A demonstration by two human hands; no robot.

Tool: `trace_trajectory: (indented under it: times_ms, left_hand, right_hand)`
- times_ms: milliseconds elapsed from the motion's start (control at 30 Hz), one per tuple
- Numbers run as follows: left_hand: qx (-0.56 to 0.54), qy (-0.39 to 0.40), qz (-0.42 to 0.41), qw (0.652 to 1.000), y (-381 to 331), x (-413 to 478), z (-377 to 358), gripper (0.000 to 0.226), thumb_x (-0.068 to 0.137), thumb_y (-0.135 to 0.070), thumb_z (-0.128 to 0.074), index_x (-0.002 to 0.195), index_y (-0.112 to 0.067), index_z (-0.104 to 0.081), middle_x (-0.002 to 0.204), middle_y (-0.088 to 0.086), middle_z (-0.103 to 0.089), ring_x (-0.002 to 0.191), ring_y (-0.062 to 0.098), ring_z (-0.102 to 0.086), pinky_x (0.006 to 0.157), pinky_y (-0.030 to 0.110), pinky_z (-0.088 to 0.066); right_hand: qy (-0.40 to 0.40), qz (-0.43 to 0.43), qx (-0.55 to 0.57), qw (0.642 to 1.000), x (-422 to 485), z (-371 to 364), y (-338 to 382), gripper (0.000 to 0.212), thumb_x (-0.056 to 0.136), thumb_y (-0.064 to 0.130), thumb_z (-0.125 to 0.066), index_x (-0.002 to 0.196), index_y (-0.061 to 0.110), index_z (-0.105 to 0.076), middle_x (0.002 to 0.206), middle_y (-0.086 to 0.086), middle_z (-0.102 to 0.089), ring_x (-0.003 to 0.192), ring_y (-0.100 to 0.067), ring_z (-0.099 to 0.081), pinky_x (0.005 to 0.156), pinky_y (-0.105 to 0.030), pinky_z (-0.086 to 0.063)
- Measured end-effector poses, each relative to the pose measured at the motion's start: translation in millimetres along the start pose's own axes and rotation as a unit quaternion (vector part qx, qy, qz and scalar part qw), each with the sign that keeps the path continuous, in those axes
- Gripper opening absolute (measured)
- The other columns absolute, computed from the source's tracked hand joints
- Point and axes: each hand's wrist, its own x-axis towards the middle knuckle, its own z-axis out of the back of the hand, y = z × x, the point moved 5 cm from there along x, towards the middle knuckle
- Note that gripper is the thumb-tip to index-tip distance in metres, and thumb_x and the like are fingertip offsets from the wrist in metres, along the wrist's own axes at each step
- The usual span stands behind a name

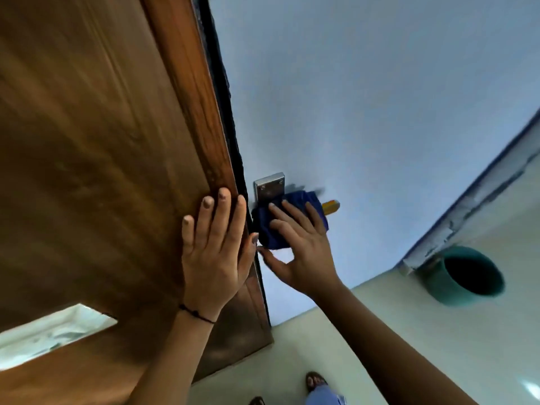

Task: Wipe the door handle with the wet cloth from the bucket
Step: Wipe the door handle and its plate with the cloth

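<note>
A dark blue cloth [295, 200] is bunched over the door handle on the pale blue door. The handle's silver plate [269, 185] shows above the cloth, and its yellowish end [330, 206] pokes out to the right. My right hand [301, 247] presses the cloth onto the handle, fingers spread over it. My left hand [214, 252] lies flat against the edge of the brown wooden door frame [187, 112], fingers apart, holding nothing. A green bucket [461, 276] stands on the floor at the right, by the wall.
The pale floor [409, 331] runs along the bottom right, with a worn skirting edge [467, 206] above the bucket. My sandalled feet [315, 381] show at the bottom. A light rectangular opening [49, 331] sits in the wood at lower left.
</note>
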Motion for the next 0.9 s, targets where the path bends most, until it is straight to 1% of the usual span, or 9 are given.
trace_trajectory:
  times_ms: [33,100,200,267,400,500,633,767,900]
  left_hand:
    - [-0.007,0.008,-0.009,1.000,1,-2,1,0.063,0.102,-0.040,-0.031,0.153,-0.016,-0.004,0.161,0.000,0.010,0.149,0.016,0.006,0.121,0.036,0.007]
    - [-0.026,0.011,-0.017,0.999,2,-5,2,0.061,0.102,-0.038,-0.030,0.153,-0.015,-0.005,0.161,0.000,0.008,0.149,0.017,0.004,0.121,0.037,0.006]
    - [-0.035,-0.006,-0.020,0.999,4,-6,1,0.060,0.101,-0.033,-0.032,0.153,-0.013,-0.008,0.162,0.001,0.005,0.149,0.017,0.001,0.121,0.038,0.006]
    - [-0.036,-0.016,-0.016,0.999,4,-4,1,0.061,0.100,-0.030,-0.034,0.153,-0.012,-0.009,0.162,0.001,0.005,0.149,0.017,0.001,0.121,0.038,0.005]
    - [-0.034,-0.017,-0.016,0.999,2,-4,2,0.062,0.099,-0.027,-0.036,0.153,-0.012,-0.009,0.162,0.001,0.006,0.149,0.017,0.002,0.121,0.038,0.006]
    - [-0.027,-0.023,-0.022,0.999,2,-5,3,0.066,0.096,-0.026,-0.041,0.152,-0.011,-0.010,0.162,0.002,0.004,0.149,0.018,0.001,0.121,0.038,0.005]
    - [-0.017,-0.024,-0.024,0.999,2,-4,1,0.066,0.096,-0.028,-0.038,0.153,-0.012,-0.009,0.162,0.002,0.005,0.149,0.018,0.002,0.121,0.039,0.005]
    - [-0.009,-0.022,-0.024,0.999,2,-4,1,0.065,0.097,-0.029,-0.037,0.153,-0.012,-0.008,0.162,0.002,0.006,0.149,0.019,0.003,0.121,0.039,0.005]
    - [-0.005,-0.022,-0.024,0.999,1,-4,1,0.065,0.097,-0.029,-0.036,0.153,-0.012,-0.009,0.162,0.002,0.005,0.149,0.019,0.002,0.121,0.039,0.004]
  right_hand:
    - [0.018,-0.013,-0.012,1.000,-1,-3,4,0.046,0.086,0.052,-0.057,0.118,0.020,-0.065,0.138,0.001,-0.058,0.137,-0.018,-0.044,0.118,-0.048,-0.024]
    - [0.026,-0.017,-0.029,0.999,2,-1,7,0.051,0.089,0.055,-0.050,0.127,0.023,-0.061,0.138,0.002,-0.058,0.135,-0.021,-0.045,0.115,-0.048,-0.026]
    - [0.043,0.019,-0.096,0.994,14,1,4,0.044,0.091,0.051,-0.052,0.124,0.024,-0.063,0.128,-0.001,-0.063,0.122,-0.026,-0.054,0.104,-0.044,-0.035]
    - [0.050,0.015,-0.109,0.993,20,4,-2,0.043,0.091,0.051,-0.050,0.122,0.024,-0.064,0.124,-0.003,-0.063,0.117,-0.026,-0.055,0.099,-0.043,-0.037]
    - [0.007,-0.032,-0.093,0.995,22,10,-11,0.035,0.089,0.043,-0.056,0.115,0.023,-0.067,0.110,-0.005,-0.066,0.105,-0.024,-0.058,0.101,-0.045,-0.038]
    - [-0.015,-0.014,-0.086,0.996,25,-1,1,0.025,0.090,0.033,-0.058,0.106,0.018,-0.071,0.105,-0.010,-0.066,0.095,-0.029,-0.059,0.092,-0.043,-0.043]
    - [-0.016,0.011,-0.081,0.996,28,-1,0,0.025,0.093,0.033,-0.056,0.105,0.019,-0.072,0.106,-0.009,-0.067,0.092,-0.027,-0.059,0.086,-0.037,-0.044]
    - [-0.054,-0.034,-0.040,0.997,28,9,-18,0.027,0.093,0.035,-0.057,0.109,0.019,-0.072,0.096,-0.004,-0.068,0.087,-0.025,-0.060,0.081,-0.037,-0.046]
    - [-0.102,-0.036,-0.054,0.993,24,-2,-5,0.023,0.091,0.028,-0.061,0.106,0.016,-0.073,0.097,-0.007,-0.070,0.092,-0.019,-0.056,0.088,-0.038,-0.047]
